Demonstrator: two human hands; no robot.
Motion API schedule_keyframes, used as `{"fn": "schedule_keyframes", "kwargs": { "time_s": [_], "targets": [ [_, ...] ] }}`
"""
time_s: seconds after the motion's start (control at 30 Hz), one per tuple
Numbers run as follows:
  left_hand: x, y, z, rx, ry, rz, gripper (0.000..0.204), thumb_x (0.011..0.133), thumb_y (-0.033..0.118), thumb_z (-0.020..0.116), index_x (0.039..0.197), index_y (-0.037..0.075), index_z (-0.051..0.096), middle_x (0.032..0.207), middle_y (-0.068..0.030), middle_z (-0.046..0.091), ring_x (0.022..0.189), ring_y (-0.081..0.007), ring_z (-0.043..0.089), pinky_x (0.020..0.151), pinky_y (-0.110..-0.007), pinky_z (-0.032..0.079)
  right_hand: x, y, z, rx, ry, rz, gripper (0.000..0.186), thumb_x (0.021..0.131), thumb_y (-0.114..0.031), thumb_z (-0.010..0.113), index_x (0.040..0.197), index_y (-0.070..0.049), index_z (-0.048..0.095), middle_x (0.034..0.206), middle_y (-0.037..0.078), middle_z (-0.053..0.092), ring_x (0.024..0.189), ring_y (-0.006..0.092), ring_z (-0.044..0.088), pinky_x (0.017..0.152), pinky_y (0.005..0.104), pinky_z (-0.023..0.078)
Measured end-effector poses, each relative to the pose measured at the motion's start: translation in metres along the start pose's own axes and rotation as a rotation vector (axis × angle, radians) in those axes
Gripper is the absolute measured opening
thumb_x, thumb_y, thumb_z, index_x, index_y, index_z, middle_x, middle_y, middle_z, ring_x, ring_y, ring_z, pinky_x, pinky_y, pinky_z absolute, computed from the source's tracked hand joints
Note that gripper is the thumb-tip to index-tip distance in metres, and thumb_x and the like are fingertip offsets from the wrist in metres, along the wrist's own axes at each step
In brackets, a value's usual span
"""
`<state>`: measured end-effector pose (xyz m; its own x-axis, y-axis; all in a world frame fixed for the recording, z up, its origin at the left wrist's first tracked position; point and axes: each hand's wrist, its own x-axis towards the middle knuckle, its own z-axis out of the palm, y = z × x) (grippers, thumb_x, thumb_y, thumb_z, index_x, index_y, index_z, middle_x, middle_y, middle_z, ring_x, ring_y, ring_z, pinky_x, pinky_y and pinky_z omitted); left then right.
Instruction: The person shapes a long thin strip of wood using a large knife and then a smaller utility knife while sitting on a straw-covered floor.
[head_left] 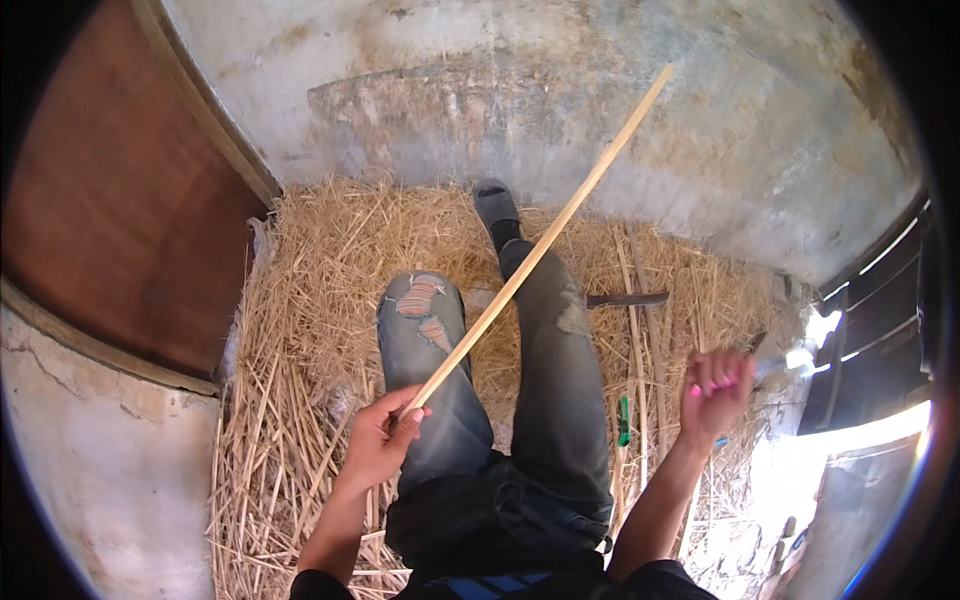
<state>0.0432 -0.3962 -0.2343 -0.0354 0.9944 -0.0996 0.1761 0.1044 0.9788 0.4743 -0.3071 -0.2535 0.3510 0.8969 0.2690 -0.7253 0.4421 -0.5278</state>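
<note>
My left hand (385,438) is closed around the lower end of a long, pale strip of wood or bamboo (540,245). The strip slants up over my legs toward the right, its far end in front of the wall. Off to the right, my right hand (718,385) is raised, apart from the strip, with its fingers curled in. A blurred greyish shape (775,366) shows beside that hand; I cannot make out what is in its grip. Beyond my right knee, a dark curved blade (640,299) lies across thin poles on the straw.
Loose straw (320,260) covers the ground around my legs. Thin poles (640,370) and a small green object (624,422) lie to the right. A stained wall (420,110) rises ahead, a brown door panel (120,200) stands left, and dark slats (880,320) let in glare at right.
</note>
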Motion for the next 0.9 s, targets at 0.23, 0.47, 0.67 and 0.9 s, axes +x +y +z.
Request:
{"fn": "schedule_keyframes", "kwargs": {
  "time_s": [0.23,0.47,0.67,0.9],
  "targets": [
    [-0.021,0.038,-0.008,-0.084,0.065,-0.07,0.032,0.093,0.0,0.064,0.126,-0.002,0.062,0.093,-0.009,0.069,0.072,-0.0107,0.06,0.064,-0.024,0.05,-0.01,-0.078,0.079,0.177,-0.308,-0.195,0.043,0.105,-0.042,0.039,0.073,-0.016,0.048,0.058,-0.003,0.035,0.046,0.0127,0.034,0.065,0.0313,0.042],
    [-0.039,0.053,-0.006,-0.042,0.183,0.012,0.031,0.093,-0.002,0.063,0.124,-0.003,0.063,0.097,-0.0095,0.07,0.076,-0.0101,0.062,0.068,-0.024,0.051,-0.008,-0.081,0.095,0.196,-0.444,-0.188,0.045,0.105,-0.046,0.036,0.076,-0.015,0.049,0.059,-0.004,0.036,0.047,0.0117,0.034,0.062,0.0307,0.041],
    [-0.028,0.054,-0.009,-0.051,0.203,0.005,0.033,0.094,-0.001,0.063,0.127,-0.004,0.061,0.099,-0.0096,0.07,0.073,-0.0095,0.061,0.064,-0.023,0.05,-0.007,-0.074,0.104,0.196,-0.469,-0.173,0.047,0.105,-0.05,0.034,0.078,-0.015,0.05,0.059,-0.004,0.038,0.048,0.0107,0.035,0.06,0.0301,0.041],
    [-0.006,0.02,0.012,-0.164,0.127,-0.016,0.033,0.095,0.002,0.063,0.127,-0.004,0.061,0.099,-0.0103,0.07,0.072,-0.0099,0.062,0.064,-0.024,0.053,-0.001,-0.055,0.116,0.143,-0.493,-0.154,0.05,0.105,-0.053,0.031,0.081,-0.014,0.051,0.06,-0.005,0.039,0.049,0.0097,0.036,0.057,0.0295,0.04]
  ]
}}
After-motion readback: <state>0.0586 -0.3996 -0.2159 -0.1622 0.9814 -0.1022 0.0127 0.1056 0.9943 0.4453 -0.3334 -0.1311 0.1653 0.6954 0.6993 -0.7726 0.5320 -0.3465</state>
